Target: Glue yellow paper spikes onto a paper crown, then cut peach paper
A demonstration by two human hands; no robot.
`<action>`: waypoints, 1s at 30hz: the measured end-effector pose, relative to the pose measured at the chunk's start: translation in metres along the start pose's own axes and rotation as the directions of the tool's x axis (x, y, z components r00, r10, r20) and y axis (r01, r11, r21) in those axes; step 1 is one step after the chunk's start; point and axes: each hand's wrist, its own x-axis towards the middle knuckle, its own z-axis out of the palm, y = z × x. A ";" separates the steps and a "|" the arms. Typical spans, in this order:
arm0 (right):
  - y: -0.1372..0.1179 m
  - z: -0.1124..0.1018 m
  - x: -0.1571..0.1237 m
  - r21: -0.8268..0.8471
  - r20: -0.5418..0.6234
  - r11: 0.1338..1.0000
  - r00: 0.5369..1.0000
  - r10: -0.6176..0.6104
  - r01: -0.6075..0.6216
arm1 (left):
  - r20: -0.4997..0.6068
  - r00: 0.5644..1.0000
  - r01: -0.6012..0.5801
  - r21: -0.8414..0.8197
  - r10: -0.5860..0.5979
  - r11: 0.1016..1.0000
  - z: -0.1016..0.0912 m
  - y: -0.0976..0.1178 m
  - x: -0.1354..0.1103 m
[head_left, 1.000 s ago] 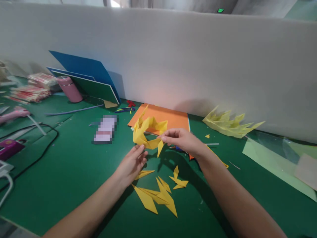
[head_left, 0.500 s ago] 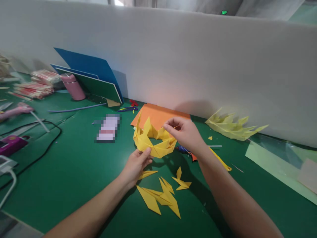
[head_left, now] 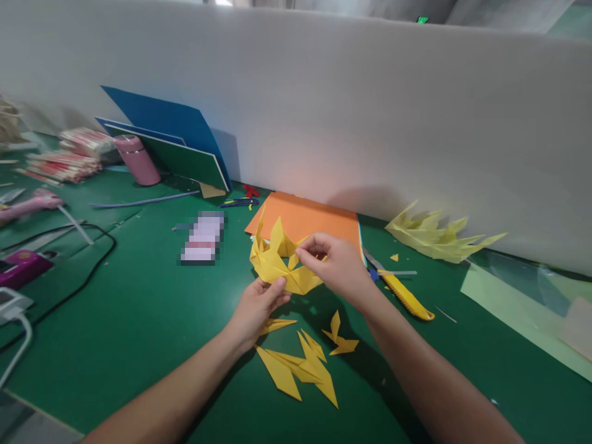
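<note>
A ring of folded yellow paper, an origami crown (head_left: 277,262) with upright points, is held above the green table. My left hand (head_left: 259,305) grips its lower front edge, thumb on the outside and fingers beneath. Closed in a pinch, my right hand (head_left: 335,265) has its thumb and forefinger on a yellow paper point at the crown's near rim. Whether that point is a separate piece I cannot tell. The hand covers the crown's right side. Below lie several loose folded yellow paper pieces (head_left: 303,368), and a smaller pronged yellow piece (head_left: 341,339) is beside them.
A yellow utility knife (head_left: 407,296) lies right of my right hand. Orange paper (head_left: 308,214) is behind the crown. A pale yellow folded paper crown (head_left: 439,237) stands against the white partition (head_left: 370,117). Leftward are a blurred-out phone (head_left: 203,237) and a pink bottle (head_left: 137,161).
My right hand has moved left and slightly toward me, from the crown's far rim to its near rim. The utility knife shows more fully. My left hand keeps its grip on the crown.
</note>
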 end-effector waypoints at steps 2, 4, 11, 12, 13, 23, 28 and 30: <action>-0.001 0.001 0.000 0.001 0.005 1.000 1.000 0.006 -0.006 | 0.000 1.000 -0.007 -0.008 0.007 1.000 -0.001 -0.001 0.001; -0.001 0.000 -0.001 0.001 0.006 1.000 1.000 0.009 -0.009 | 0.001 1.000 -0.006 -0.011 0.006 1.000 -0.001 -0.001 0.001; -0.005 0.001 -0.002 0.016 0.027 0.999 0.999 0.029 -0.029 | 0.008 1.000 -0.008 0.002 0.008 1.000 -0.001 0.000 0.000; -0.005 0.001 -0.003 0.019 0.030 0.999 0.999 0.032 -0.033 | 0.011 1.000 -0.009 0.008 0.009 1.000 -0.001 0.000 0.000; -0.006 0.001 -0.003 0.023 0.032 0.999 0.999 0.036 -0.037 | 0.017 1.000 -0.011 0.012 0.011 1.000 -0.002 -0.001 0.000; -0.008 0.003 -0.004 0.056 0.031 0.996 0.998 0.061 -0.063 | 0.040 0.999 -0.021 0.013 0.021 1.000 -0.005 -0.004 0.002; -0.009 0.002 -0.004 0.059 0.045 0.997 0.998 0.046 -0.048 | 0.048 0.999 -0.025 0.003 0.025 1.000 -0.005 -0.003 0.001; -0.008 0.003 -0.004 0.071 0.051 0.996 0.998 0.048 -0.052 | 0.052 0.998 -0.025 -0.003 0.025 1.000 -0.005 -0.003 0.001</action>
